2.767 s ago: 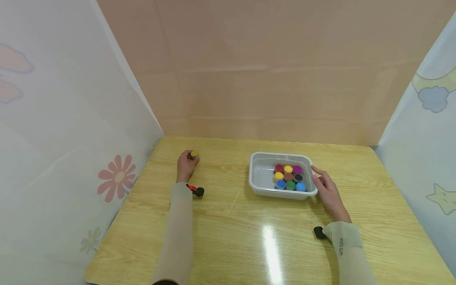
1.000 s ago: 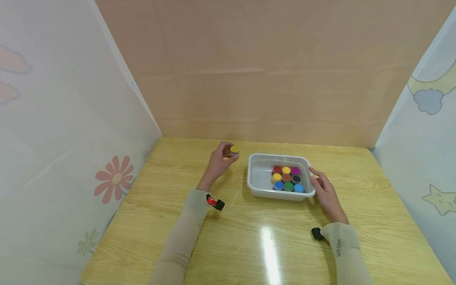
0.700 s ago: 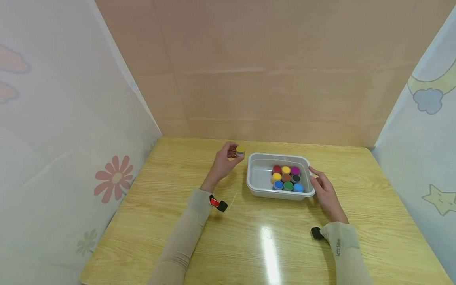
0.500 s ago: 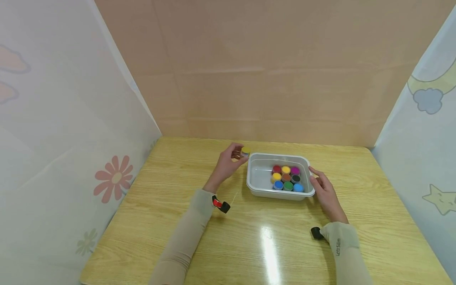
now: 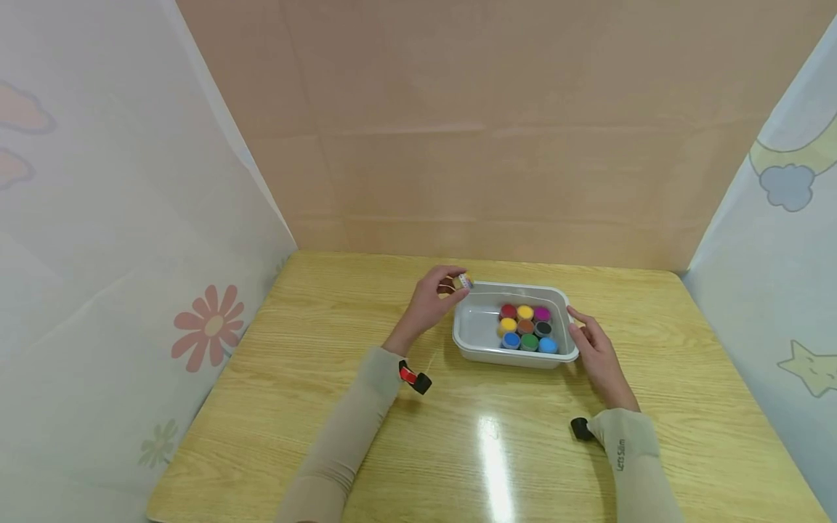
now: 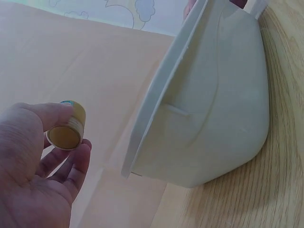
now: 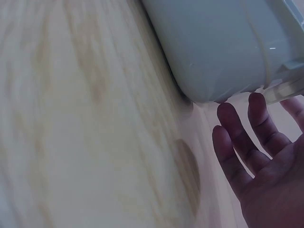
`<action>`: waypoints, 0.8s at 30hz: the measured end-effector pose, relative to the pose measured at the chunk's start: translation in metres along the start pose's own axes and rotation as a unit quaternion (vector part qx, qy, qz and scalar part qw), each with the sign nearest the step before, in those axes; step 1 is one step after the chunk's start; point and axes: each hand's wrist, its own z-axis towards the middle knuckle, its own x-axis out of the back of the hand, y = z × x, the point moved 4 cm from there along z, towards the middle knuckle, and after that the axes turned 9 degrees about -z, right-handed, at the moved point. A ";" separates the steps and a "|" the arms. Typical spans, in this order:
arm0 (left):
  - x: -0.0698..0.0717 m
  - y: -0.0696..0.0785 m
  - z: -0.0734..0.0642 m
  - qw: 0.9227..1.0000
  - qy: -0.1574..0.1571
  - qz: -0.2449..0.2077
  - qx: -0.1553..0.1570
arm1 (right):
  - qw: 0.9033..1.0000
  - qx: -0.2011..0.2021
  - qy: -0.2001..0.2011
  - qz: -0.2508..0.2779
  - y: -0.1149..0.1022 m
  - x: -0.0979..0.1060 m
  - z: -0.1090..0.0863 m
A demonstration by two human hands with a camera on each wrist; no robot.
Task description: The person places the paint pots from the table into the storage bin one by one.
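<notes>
My left hand (image 5: 428, 301) pinches a small yellow-lidded paint pot (image 5: 463, 281) between thumb and fingers, just over the left back corner of a white plastic tub (image 5: 487, 356). The pot is tilted; in the left wrist view its round golden end (image 6: 65, 137) faces the camera. Inside the tub, several paint pots (image 5: 526, 327) with coloured tops stand close together toward the right. At the tub's right end my right hand (image 5: 601, 356) holds the rim. The right wrist view shows its fingers (image 7: 237, 137) against or close to the outer wall; its thumb is out of that view.
The tub stands on a wood-grain table (image 5: 261, 407). A brown paper-like backdrop (image 5: 484, 145) rises behind it, with pale printed sheets (image 5: 131, 218) at both sides. Black wrist cameras (image 5: 422, 383) hang from both sleeves.
My left hand has carried the paint pot from the table's far left rightward to the tub's left edge. The pot has just tipped over sideways. My right hand stays at the tub.
</notes>
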 end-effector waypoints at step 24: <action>-0.035 -0.009 0.017 0.979 -0.069 0.190 -0.003 | 1.000 -0.012 0.001 -0.010 0.018 -0.003 0.006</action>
